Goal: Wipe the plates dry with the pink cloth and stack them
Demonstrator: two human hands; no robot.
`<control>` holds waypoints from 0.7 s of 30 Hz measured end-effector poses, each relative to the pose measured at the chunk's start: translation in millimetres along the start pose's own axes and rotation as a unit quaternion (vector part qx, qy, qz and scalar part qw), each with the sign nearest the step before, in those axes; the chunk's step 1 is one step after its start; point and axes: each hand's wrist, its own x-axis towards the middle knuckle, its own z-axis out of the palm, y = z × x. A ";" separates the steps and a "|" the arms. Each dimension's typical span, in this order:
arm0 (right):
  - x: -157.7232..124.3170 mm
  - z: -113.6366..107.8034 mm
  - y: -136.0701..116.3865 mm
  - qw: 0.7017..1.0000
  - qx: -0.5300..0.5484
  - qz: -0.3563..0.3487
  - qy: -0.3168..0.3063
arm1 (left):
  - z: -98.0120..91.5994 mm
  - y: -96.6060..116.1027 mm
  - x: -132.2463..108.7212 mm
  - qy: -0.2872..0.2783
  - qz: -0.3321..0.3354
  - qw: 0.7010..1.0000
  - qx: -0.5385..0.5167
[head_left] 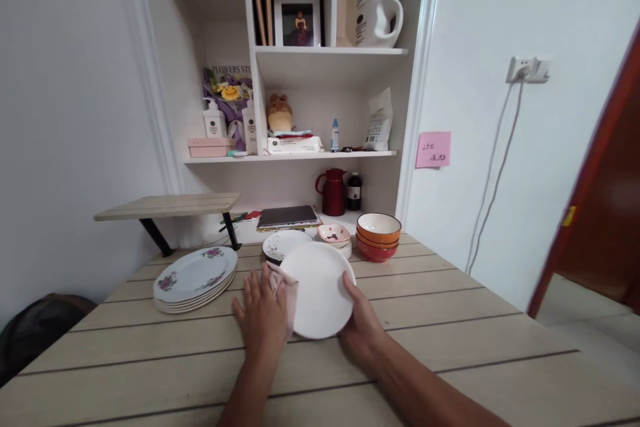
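A plain white plate (319,288) is held tilted just above the wooden table (450,320). My right hand (361,321) grips its right edge, thumb on the rim. A pink cloth (286,290) lies against the plate's left edge, and my left hand (263,310) presses flat on it with fingers stretched out.
A stack of flowered plates (195,275) sits to the left. Behind the white plate are a small patterned plate (286,243), a pink dish (333,233) on white saucers and stacked orange bowls (379,235). Shelves with a red jug (333,191) stand behind.
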 end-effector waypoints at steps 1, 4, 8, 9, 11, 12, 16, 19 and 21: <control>0.6 -0.9 -4.9 1.000 0.015 -0.015 0.007 | 1.1 3.3 -2.3 -0.008 0.016 1.000 -0.016; 1.6 -3.7 -18.4 0.996 0.054 -0.065 -0.002 | 4.1 15.3 -10.9 -0.008 0.086 0.995 -0.057; 2.2 -5.4 -24.9 0.993 0.066 -0.093 -0.005 | 3.2 25.5 -19.5 0.032 0.146 0.987 -0.059; 1.9 -5.0 -24.0 0.994 0.063 -0.089 -0.006 | 1.6 27.1 -21.0 0.043 0.158 0.985 -0.047; -0.1 -3.3 -20.1 0.997 0.045 -0.064 -0.011 | -2.4 30.4 -24.6 0.061 0.195 0.979 -0.016; -1.7 -2.2 -17.6 0.999 0.028 -0.044 -0.014 | -4.2 32.3 -26.9 0.063 0.223 0.973 0.000; -8.5 1.5 -9.0 0.997 -0.025 0.012 -0.065 | -8.7 38.6 -36.0 0.039 0.319 0.947 0.028; -10.4 1.8 -5.6 0.993 -0.042 0.036 -0.103 | -11.2 38.3 -36.5 0.028 0.328 0.944 0.022; -10.7 1.6 -2.4 0.992 -0.066 0.048 -0.100 | -13.4 35.8 -32.5 0.024 0.309 0.951 0.011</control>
